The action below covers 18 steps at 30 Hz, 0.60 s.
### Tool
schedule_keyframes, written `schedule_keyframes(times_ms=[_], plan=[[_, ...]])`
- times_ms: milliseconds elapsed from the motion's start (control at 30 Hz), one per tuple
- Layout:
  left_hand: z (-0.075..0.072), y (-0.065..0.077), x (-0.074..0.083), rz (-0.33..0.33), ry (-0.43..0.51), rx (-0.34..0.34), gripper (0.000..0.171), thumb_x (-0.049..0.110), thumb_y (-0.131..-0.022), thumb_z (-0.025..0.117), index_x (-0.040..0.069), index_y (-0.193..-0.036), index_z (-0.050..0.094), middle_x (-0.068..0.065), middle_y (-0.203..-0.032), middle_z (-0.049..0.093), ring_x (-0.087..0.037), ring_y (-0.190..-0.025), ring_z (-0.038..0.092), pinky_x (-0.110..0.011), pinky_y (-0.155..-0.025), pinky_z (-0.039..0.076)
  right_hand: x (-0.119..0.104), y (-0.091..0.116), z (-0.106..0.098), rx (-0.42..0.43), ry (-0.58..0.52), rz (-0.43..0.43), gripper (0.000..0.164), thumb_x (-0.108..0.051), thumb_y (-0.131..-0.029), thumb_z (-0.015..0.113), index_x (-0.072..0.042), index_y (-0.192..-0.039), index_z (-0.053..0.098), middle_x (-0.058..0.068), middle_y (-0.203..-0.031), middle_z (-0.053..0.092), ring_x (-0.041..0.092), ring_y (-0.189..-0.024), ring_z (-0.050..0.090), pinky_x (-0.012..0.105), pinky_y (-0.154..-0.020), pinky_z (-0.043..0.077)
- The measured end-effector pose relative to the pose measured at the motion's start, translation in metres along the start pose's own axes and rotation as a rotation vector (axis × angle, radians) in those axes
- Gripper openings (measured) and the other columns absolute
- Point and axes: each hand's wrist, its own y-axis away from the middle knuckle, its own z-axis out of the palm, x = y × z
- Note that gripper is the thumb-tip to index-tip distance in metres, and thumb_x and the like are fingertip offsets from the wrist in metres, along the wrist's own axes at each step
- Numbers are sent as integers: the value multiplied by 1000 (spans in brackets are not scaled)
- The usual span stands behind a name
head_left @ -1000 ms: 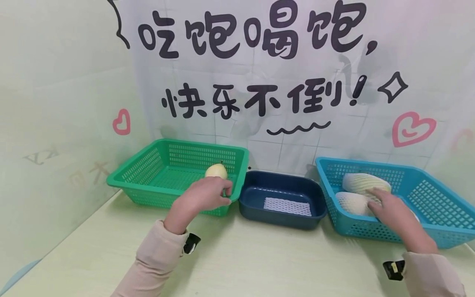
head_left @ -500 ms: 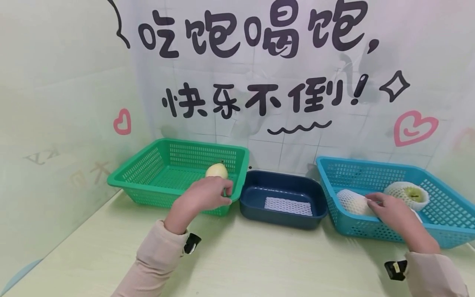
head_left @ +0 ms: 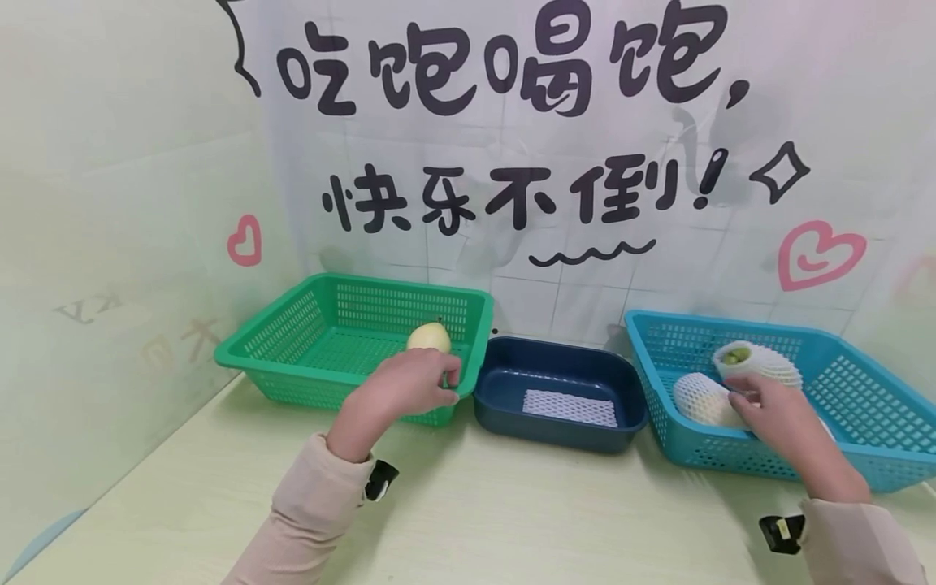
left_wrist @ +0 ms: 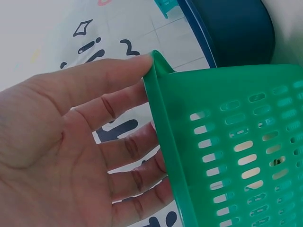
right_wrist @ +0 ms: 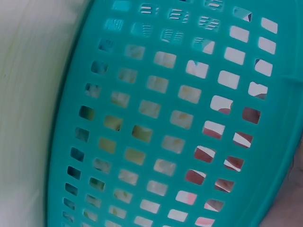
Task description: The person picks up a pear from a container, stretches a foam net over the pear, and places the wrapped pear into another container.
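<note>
My left hand [head_left: 409, 380] rests over the near right rim of the green basket [head_left: 307, 392]. In the left wrist view its thumb touches the rim corner, with the fingers reaching behind the rim. A pale yellow pear [head_left: 430, 336] lies inside, just beyond this hand. On the other side, my right hand [head_left: 793, 426] reaches into the blue basket [head_left: 720, 451], fingers bent between two fruits in white foam nets. One netted fruit [head_left: 700, 396] lies at the hand's left; the other netted fruit [head_left: 771, 366], its green end showing, lies behind the fingers. Basket wall hides most of the right wrist view.
A dark blue tub [head_left: 556, 435] stands between the two baskets, with a flat white foam net [head_left: 570, 408] in it. Something white [head_left: 826, 424] shows partly beside the right hand. A printed wall sheet [head_left: 468, 268] stands close behind the containers.
The farther netted fruit rolled right, then back left, turning its green end. My right hand's spread fingers have drawn together. The left hand has stayed at the green rim.
</note>
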Motion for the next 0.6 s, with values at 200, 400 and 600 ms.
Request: schedule_keyframes(times_ms=[200,400,600], plan=[[0,0,0,1,1,4,15,21,-83,69,18,-78,55,3,-78,54,-15,-69,49,-28,-58,36,-5,2,-2,-9,-9,19,42,-23,-99,42,9,-127,46,36,-123,48,50,-102,51,56,-75,47],[0,0,0,-4,-2,0,14,21,-83,69,18,-79,57,4,-80,55,-15,-69,50,-28,-59,37,-11,3,-4,22,-14,-20,40,-22,-99,42,6,-126,48,35,-121,50,50,-103,52,54,-71,48],[0,0,-1,-9,7,-1,15,21,-83,70,19,-78,56,3,-79,54,-15,-69,49,-28,-59,36,-20,3,-9,40,-7,-45,38,-22,-98,43,2,-126,50,33,-122,51,50,-104,51,56,-73,47]])
